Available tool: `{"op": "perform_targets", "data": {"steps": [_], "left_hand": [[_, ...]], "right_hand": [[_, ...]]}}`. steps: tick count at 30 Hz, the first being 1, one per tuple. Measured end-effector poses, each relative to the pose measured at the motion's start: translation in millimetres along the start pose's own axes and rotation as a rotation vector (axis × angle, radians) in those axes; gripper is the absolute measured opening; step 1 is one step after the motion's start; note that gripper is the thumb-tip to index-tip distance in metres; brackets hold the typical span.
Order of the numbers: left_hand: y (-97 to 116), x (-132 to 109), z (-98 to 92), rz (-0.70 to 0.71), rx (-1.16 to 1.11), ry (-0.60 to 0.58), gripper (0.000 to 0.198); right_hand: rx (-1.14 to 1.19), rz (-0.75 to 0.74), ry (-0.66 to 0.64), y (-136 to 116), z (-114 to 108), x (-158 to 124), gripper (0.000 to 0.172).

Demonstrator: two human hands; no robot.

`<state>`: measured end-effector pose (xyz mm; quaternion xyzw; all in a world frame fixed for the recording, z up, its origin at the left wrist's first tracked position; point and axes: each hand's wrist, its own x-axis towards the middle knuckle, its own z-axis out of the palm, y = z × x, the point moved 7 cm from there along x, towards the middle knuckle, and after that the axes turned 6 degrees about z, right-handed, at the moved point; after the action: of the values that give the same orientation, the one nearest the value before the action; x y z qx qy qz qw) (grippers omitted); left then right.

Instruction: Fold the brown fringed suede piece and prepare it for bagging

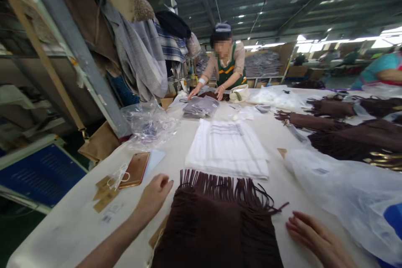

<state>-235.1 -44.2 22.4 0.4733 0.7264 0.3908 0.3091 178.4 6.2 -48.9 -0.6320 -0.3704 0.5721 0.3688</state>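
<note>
A dark brown fringed scarf (220,226) lies folded on the table in front of me, its fringe spread toward the far side. Left of the scarf, my left hand (155,194) is held with curled fingers, and nothing shows in it. On the other side, my right hand (317,234) has its fingers stretched out and is apart from the scarf. Just beyond the fringe lies a folded white cloth (226,146) with grey stripes. A brown paper tag (158,231) with a string peeks out at the scarf's left edge.
A phone (135,169) and cardboard tags (106,194) lie left on the table (72,217). Clear plastic bags (150,123) sit behind. At right are a plastic bag (348,188) and brown fringed pieces (361,134). Opposite, a co-worker (229,67) handles grey packages (201,106).
</note>
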Motion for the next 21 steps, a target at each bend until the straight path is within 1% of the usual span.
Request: {"op": "perform_targets", "data": {"steps": [1,2,3,4,6,9,11,13,15,16,18,21], "left_hand": [[-16.4,9.5,-0.9,-0.12,-0.056,-0.065,0.059],[-29.6,16.4,4.3,-0.224,-0.132,-0.174,0.061],[-37.9,21.3,12.1,-0.292,-0.217,-0.288,0.063],[-42.6,24.8,20.2,-0.344,-0.298,-0.386,0.064],[-46.7,29.0,35.8,-0.45,-0.43,-0.528,0.066],[-43.8,36.3,57.0,-0.567,-0.583,-0.645,0.059],[-36.2,40.1,74.2,-0.617,-0.705,-0.763,0.05],[-25.0,41.5,93.0,-0.619,-0.787,-0.947,0.044],[-13.8,40.8,110.5,-0.595,-0.827,-1.142,0.042],[-9.6,41.6,118.0,-0.579,-0.833,-1.206,0.041],[-3.6,44.4,131.0,-0.558,-0.831,-1.279,0.041],[6.0,47.1,141.9,-0.526,-0.757,-1.345,0.049]], "right_hand": [[0.124,0.132,-0.064,7.0,1.7,6.9,0.042],[0.203,0.243,-0.139,11.3,8.0,11.9,0.037],[0.233,0.335,-0.21,13.3,16.9,15.2,0.032],[0.227,0.411,-0.273,13.0,27.0,17.0,0.029],[0.176,0.513,-0.427,6.2,51.1,16.0,0.026],[0.225,0.486,-0.729,-18.7,90.4,9.1,0.027],[0.284,0.458,-0.888,-30.6,111.0,5.4,0.029],[0.279,0.475,-0.947,-31.2,125.4,7.8,0.036],[0.231,0.515,-0.959,-26.4,137.2,14.8,0.043],[0.201,0.523,-0.967,-25.3,142.8,19.3,0.044],[0.149,0.488,-1.009,-30.1,153.5,27.8,0.043],[0.081,0.37,-1.08,-52.0,163.2,33.5,0.046]]}}
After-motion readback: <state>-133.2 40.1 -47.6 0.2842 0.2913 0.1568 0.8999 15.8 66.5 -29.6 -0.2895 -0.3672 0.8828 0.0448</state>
